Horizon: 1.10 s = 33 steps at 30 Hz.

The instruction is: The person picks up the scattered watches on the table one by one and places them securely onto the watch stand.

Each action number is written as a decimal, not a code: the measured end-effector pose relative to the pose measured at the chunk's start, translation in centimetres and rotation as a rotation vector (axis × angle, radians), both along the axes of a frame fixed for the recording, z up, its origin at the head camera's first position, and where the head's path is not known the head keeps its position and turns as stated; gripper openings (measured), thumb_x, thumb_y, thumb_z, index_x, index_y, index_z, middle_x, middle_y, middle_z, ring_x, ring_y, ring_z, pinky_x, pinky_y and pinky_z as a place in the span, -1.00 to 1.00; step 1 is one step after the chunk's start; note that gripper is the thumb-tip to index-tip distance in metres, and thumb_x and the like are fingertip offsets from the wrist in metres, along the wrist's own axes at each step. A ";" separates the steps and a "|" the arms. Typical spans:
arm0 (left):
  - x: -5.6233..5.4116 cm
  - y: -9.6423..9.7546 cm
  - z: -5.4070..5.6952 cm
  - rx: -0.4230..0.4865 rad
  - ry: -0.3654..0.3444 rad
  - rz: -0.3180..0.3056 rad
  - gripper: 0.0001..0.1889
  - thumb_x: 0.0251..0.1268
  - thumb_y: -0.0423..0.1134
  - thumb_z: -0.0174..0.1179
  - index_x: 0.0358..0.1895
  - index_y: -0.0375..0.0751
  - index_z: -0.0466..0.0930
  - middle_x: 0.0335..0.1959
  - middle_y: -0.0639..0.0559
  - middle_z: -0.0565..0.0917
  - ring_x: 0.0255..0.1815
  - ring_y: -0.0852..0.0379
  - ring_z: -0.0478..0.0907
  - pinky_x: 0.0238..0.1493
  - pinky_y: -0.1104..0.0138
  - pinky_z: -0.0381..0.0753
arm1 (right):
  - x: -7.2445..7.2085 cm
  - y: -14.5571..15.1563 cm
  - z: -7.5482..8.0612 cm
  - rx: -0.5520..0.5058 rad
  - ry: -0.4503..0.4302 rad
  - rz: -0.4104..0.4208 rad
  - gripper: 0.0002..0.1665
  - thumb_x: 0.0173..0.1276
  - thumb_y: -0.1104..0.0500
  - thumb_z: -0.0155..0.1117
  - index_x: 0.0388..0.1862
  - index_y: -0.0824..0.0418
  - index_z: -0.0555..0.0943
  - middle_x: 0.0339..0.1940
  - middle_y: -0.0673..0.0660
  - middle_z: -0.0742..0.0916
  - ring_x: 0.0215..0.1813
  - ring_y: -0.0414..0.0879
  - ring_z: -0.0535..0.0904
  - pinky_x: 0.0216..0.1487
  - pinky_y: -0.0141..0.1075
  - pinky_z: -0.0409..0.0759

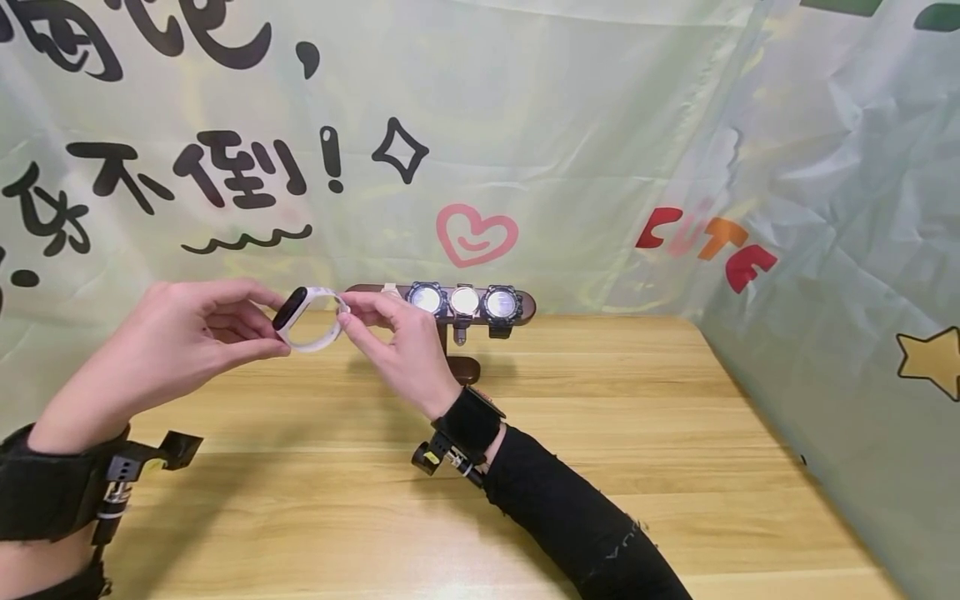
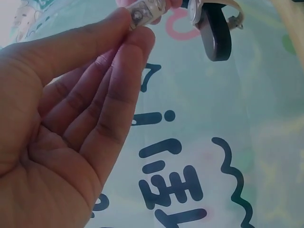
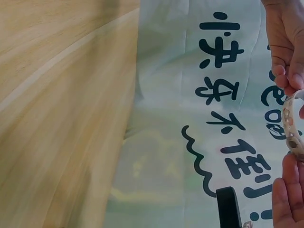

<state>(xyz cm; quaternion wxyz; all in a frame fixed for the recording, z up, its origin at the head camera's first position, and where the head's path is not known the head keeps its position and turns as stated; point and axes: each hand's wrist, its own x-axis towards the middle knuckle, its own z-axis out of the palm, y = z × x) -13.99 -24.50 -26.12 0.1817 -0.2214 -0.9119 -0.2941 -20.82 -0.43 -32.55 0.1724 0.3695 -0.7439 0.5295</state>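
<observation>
A white fitness band [image 1: 318, 342] with a dark oval screen is held up in a loop between my two hands. My left hand [image 1: 198, 329] pinches it at the screen end with thumb and fingertips. At the opposite side, my right hand [image 1: 405, 346] pinches the strap between thumb and index finger. In the left wrist view the thumb and forefinger meet on the patterned band [image 2: 142, 13]. The right wrist view catches the curved strap [image 3: 289, 121] at its right edge, with fingertips above and below it.
Behind the right hand, a dark brown watch stand [image 1: 527, 308] carries several watches, among them a black chunky one [image 1: 502, 305] and a pale-faced round one [image 1: 465, 302]. It stands on a wooden table [image 1: 600, 433] near a printed cloth backdrop [image 1: 585, 150]. A cloth wall [image 1: 825, 375] borders the right side.
</observation>
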 end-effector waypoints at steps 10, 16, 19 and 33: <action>0.2 0.8 0.2 0.040 0.019 0.001 -0.24 -0.09 -0.27 0.76 0.30 0.09 0.69 0.02 0.03 0.83 -0.20 0.48 0.75 -0.24 0.64 0.66 | -0.1 0.0 -0.1 0.038 -0.017 0.043 -0.68 0.61 0.23 0.32 0.22 0.33 0.73 0.06 0.22 0.86 0.08 0.03 0.85 0.13 -0.53 0.71; 0.2 1.2 0.2 -0.014 0.059 -0.023 -0.15 -0.13 -0.18 0.79 0.37 0.20 0.66 0.21 0.07 0.80 -0.08 0.38 0.77 -0.10 0.71 0.62 | -0.1 0.1 -0.2 0.093 -0.016 0.056 -0.68 0.61 0.21 0.32 0.21 0.33 0.75 0.12 0.22 0.85 0.13 0.04 0.83 0.15 -0.54 0.70; 0.2 1.4 0.1 -0.033 0.081 -0.057 -0.15 -0.14 -0.18 0.79 0.37 0.20 0.66 0.23 0.08 0.79 -0.06 0.30 0.79 -0.04 0.71 0.61 | -0.1 0.1 -0.2 0.126 -0.014 0.061 -0.66 0.62 0.19 0.32 0.23 0.32 0.75 0.11 0.21 0.85 0.14 0.03 0.82 0.15 -0.55 0.69; -0.2 2.1 -0.5 -0.097 0.179 -0.143 -0.23 -0.16 -0.18 0.80 0.27 0.08 0.73 0.13 0.16 0.82 0.02 0.27 0.75 0.06 0.67 0.62 | 0.0 0.1 -0.2 0.207 -0.069 0.044 -0.61 0.61 0.12 0.34 0.30 0.25 0.73 0.22 0.18 0.83 0.06 -0.08 0.85 0.02 -0.56 0.70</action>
